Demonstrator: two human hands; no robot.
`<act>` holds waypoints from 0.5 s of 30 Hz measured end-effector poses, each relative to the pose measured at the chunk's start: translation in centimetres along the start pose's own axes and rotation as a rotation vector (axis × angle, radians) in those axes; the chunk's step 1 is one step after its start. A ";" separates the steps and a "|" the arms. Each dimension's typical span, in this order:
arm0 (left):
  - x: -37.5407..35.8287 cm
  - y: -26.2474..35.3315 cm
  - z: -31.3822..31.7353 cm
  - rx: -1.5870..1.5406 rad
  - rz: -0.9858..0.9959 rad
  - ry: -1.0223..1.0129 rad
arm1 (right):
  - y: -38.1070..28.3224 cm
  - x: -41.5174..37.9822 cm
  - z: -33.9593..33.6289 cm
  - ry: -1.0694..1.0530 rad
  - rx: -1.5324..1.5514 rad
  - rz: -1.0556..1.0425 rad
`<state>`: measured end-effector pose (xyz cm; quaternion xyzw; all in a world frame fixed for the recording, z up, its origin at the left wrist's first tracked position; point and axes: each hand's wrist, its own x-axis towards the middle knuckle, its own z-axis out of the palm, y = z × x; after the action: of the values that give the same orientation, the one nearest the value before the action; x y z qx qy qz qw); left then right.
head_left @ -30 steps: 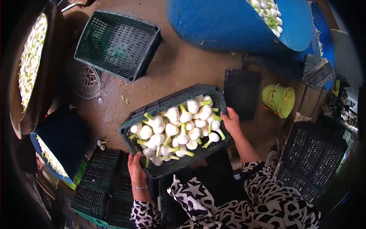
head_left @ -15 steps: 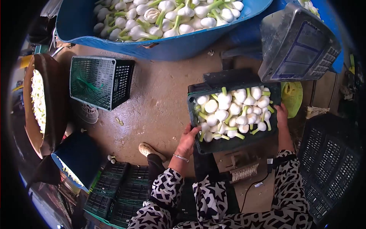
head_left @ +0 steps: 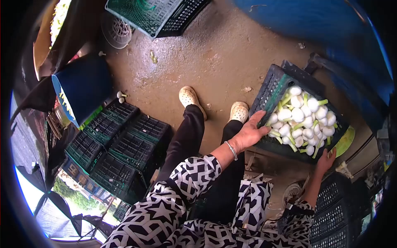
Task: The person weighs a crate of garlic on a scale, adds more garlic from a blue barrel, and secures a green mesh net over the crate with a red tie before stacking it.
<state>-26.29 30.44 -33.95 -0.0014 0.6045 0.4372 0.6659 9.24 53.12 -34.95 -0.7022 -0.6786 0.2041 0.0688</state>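
A dark green plastic crate (head_left: 271, 97) full of white garlic bulbs (head_left: 308, 118) with short green stems is tilted in front of me at the right. My left hand (head_left: 251, 131) grips its left end, fingers over the rim and thumb toward the bulbs. At the near right corner, my right hand (head_left: 326, 161) has its fingers curled round the crate's edge. Just beyond that corner shows a yellow-green rounded thing (head_left: 345, 141). A dark flat frame part (head_left: 304, 76) juts out behind the crate's far side.
Stacked dark crates (head_left: 120, 144) stand left of my legs, beside a blue tub (head_left: 84, 84). An open green crate (head_left: 165, 20) lies at the top. A large blue container (head_left: 297, 20) fills the upper right. More black crates (head_left: 331, 211) stand lower right. Loose garlic (head_left: 120, 97) lies on the floor.
My view has turned down and to the left. The garlic crate now sits further right and slants more, with both hands still on it. The scale display has left the view.
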 end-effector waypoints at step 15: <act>-8.8 -8.2 -12.0 -0.613 0.090 0.500 | -39.8 -8.4 26.7 -0.961 -0.842 -1.189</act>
<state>-30.16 13.97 -34.41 -0.2802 0.5889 0.6122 0.4471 -37.73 42.84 -42.71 -0.0369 -0.9071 0.1407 -0.3949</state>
